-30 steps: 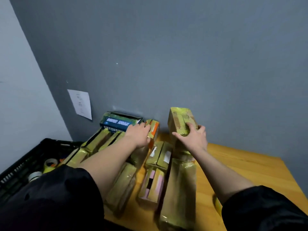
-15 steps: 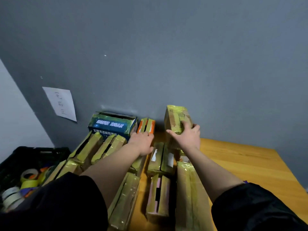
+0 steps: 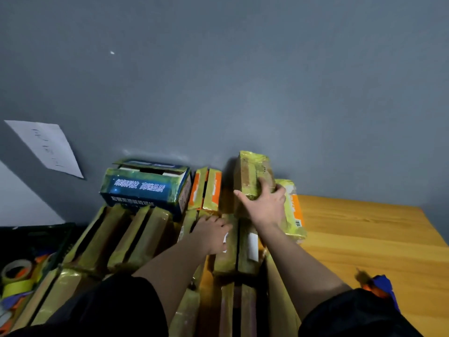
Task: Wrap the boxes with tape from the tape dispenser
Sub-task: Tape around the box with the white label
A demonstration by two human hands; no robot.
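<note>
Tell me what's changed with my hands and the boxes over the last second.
The left hand drew back from the orange-striped box toward you and now rests on the flat boxes nearer you. The right hand keeps its grip on the upright taped box against the wall. The blue box and the table haven't moved.

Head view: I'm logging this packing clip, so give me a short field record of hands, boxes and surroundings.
right hand: grips the upright taped box by the grey wall
left hand: rests on flat taped boxes
blue box: at the wall, top flaps open
tape rolls: in the black crate, far left
table: wooden
paper note: on the wall
</note>
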